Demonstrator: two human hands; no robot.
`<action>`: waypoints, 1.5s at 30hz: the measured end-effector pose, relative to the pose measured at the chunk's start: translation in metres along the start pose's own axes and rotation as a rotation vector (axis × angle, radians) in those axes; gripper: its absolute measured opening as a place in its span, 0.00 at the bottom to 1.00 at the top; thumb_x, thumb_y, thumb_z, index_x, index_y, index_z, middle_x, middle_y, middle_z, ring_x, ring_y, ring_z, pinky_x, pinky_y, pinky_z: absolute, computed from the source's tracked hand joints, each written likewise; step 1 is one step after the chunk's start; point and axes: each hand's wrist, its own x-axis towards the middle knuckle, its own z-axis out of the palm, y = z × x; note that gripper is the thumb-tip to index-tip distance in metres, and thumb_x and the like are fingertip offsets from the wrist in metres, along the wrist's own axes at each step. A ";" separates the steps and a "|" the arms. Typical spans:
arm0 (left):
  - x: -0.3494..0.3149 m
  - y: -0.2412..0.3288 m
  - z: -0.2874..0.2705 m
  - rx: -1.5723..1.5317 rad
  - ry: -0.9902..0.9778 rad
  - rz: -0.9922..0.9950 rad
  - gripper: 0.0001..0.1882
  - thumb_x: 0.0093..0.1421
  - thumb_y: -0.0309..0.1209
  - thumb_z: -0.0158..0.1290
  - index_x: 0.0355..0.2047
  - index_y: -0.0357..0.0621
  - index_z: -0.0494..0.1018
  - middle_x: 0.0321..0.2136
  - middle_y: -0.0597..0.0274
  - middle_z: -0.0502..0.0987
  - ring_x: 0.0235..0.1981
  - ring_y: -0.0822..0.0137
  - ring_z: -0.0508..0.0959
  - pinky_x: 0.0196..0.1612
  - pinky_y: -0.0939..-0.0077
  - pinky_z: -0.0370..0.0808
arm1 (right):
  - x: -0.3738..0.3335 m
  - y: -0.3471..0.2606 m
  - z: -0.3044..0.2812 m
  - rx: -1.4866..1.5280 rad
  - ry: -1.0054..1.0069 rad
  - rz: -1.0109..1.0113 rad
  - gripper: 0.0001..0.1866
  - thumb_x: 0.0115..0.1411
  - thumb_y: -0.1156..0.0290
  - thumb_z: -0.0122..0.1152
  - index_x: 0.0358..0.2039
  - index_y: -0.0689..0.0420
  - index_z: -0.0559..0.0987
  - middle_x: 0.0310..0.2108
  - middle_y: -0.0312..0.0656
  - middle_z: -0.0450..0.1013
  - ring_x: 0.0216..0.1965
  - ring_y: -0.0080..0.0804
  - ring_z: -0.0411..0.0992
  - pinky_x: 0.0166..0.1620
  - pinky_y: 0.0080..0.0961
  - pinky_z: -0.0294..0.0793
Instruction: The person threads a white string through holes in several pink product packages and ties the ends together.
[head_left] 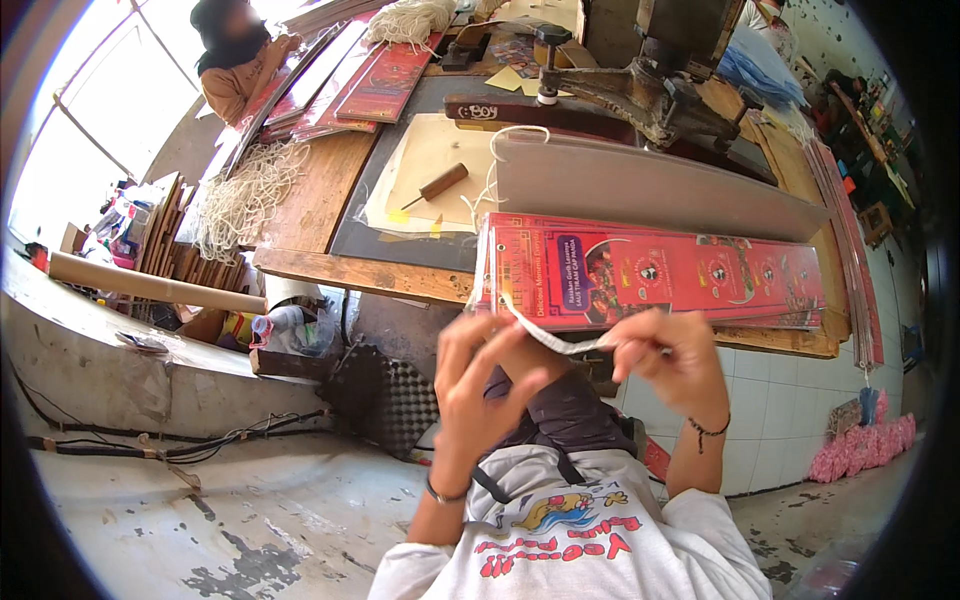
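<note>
A white cord [550, 338] runs from the left end of a stack of long red printed sheets [690, 275] at the table's front edge. My right hand [675, 362] pinches the cord's other end between thumb and fingers. Just left of it, my left hand [478, 375] is raised with its fingers apart, close to the cord near the sheets' corner. Whether a fingertip touches the cord I cannot tell. Behind the red stack, a long grey-brown board [650, 180] lies tilted, with a loop of white cord [495, 165] at its left end.
A wooden-handled awl [440, 184] lies on cream paper [400, 160] to the left. Behind stands a heavy metal press [650, 100]. White cords [250, 200] hang over the table's left side, near more red sheets [385, 85]. Another person [235, 70] is at the far left.
</note>
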 end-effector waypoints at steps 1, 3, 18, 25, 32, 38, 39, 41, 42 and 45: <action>-0.008 0.010 -0.002 -0.178 0.004 -0.061 0.28 0.55 0.41 0.67 0.52 0.38 0.77 0.51 0.49 0.79 0.56 0.51 0.76 0.60 0.58 0.70 | -0.001 0.003 0.006 -0.012 -0.063 0.024 0.09 0.66 0.68 0.63 0.41 0.60 0.83 0.27 0.40 0.80 0.27 0.20 0.78 0.31 0.20 0.75; -0.021 0.028 0.006 -0.643 -0.093 -0.263 0.34 0.61 0.52 0.60 0.51 0.30 0.77 0.50 0.45 0.79 0.53 0.55 0.78 0.58 0.62 0.71 | -0.011 0.019 0.020 -0.041 -0.189 0.095 0.08 0.64 0.70 0.65 0.41 0.60 0.83 0.26 0.41 0.80 0.26 0.21 0.78 0.30 0.22 0.76; -0.052 -0.004 -0.017 -1.125 0.214 -0.544 0.15 0.74 0.35 0.46 0.38 0.34 0.74 0.34 0.52 0.79 0.37 0.61 0.79 0.46 0.65 0.75 | -0.147 0.054 -0.022 0.142 0.249 0.195 0.20 0.66 0.56 0.65 0.27 0.61 0.81 0.18 0.32 0.72 0.21 0.15 0.68 0.22 0.19 0.61; -0.054 -0.003 -0.015 -1.035 0.233 -0.619 0.11 0.72 0.32 0.49 0.39 0.34 0.75 0.32 0.56 0.78 0.35 0.64 0.79 0.42 0.70 0.76 | -0.189 0.041 -0.041 0.493 0.608 0.003 0.25 0.68 0.52 0.60 0.21 0.52 0.65 0.20 0.30 0.60 0.21 0.18 0.53 0.21 0.20 0.50; 0.012 0.011 -0.022 -0.527 -0.072 -0.332 0.06 0.64 0.22 0.56 0.34 0.29 0.79 0.31 0.54 0.81 0.31 0.69 0.80 0.36 0.79 0.73 | -0.177 0.004 -0.076 0.607 1.535 -0.022 0.16 0.69 0.61 0.53 0.25 0.49 0.63 0.26 0.33 0.65 0.35 0.28 0.70 0.55 0.43 0.72; 0.100 -0.050 -0.023 0.079 -0.153 0.073 0.18 0.53 0.28 0.61 0.45 0.38 0.80 0.43 0.53 0.78 0.47 0.54 0.75 0.53 0.63 0.68 | -0.116 -0.039 -0.128 0.523 0.694 -0.338 0.15 0.69 0.61 0.54 0.25 0.49 0.66 0.19 0.28 0.60 0.22 0.20 0.65 0.32 0.21 0.70; 0.105 -0.066 -0.016 0.089 -0.201 0.072 0.20 0.52 0.29 0.62 0.46 0.39 0.79 0.45 0.54 0.78 0.49 0.54 0.74 0.56 0.63 0.67 | -0.090 -0.048 -0.118 0.469 0.594 -0.309 0.14 0.69 0.61 0.55 0.27 0.50 0.69 0.20 0.28 0.63 0.21 0.19 0.65 0.27 0.17 0.67; 0.113 -0.078 -0.008 0.134 -0.274 0.059 0.22 0.52 0.32 0.63 0.48 0.40 0.79 0.48 0.55 0.77 0.52 0.54 0.73 0.59 0.61 0.64 | -0.031 -0.040 -0.090 0.005 0.393 -0.285 0.11 0.68 0.61 0.58 0.33 0.55 0.77 0.25 0.32 0.72 0.23 0.20 0.69 0.26 0.19 0.67; 0.115 -0.077 -0.007 0.159 -0.294 0.042 0.23 0.52 0.34 0.64 0.48 0.40 0.79 0.48 0.56 0.77 0.53 0.54 0.73 0.60 0.61 0.63 | 0.007 -0.038 -0.075 -0.141 0.237 -0.331 0.12 0.67 0.62 0.60 0.37 0.58 0.82 0.28 0.35 0.76 0.24 0.20 0.71 0.26 0.20 0.67; 0.116 -0.076 -0.002 0.207 -0.323 0.037 0.25 0.50 0.38 0.66 0.48 0.42 0.80 0.50 0.58 0.77 0.53 0.54 0.73 0.60 0.61 0.62 | 0.077 -0.012 -0.048 -0.461 -0.141 -0.420 0.11 0.63 0.64 0.63 0.37 0.59 0.81 0.30 0.47 0.79 0.29 0.41 0.79 0.33 0.36 0.78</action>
